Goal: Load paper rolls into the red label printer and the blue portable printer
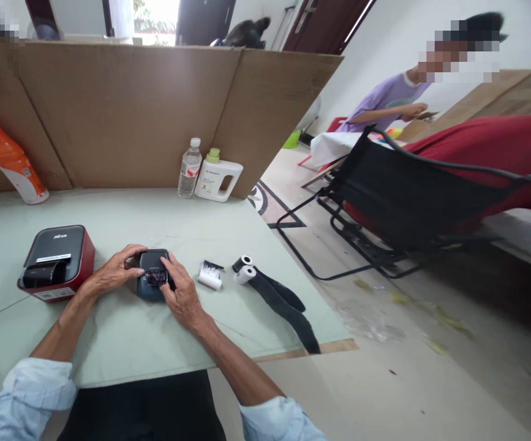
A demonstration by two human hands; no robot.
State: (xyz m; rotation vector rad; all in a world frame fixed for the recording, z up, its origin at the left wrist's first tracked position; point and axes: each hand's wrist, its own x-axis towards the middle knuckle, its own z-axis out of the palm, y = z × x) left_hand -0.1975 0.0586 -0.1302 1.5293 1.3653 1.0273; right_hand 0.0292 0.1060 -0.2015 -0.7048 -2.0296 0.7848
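A small dark blue-black label printer (154, 289) lies on the green-covered table between my hands. My left hand (117, 268) grips its left side, the thumb near a shiny dark window in its top. From the right, my right hand (181, 291) wraps round the other side, its fingers on the upper right edge. Just right of that hand lies a small white paper roll (210, 279) with a dark strip by it. Further right are two more rolls, a black-sided roll (242, 262) and a white roll (245, 274), with long black strips (288, 306) trailing from them.
A larger red and black printer (58, 260) stands left of my left hand. Along the cardboard screen (136, 116) are an orange bottle (12, 159), a clear water bottle (190, 170) and a white jug (219, 179). A black folding chair (412, 184) and another person (384, 101) are at right.
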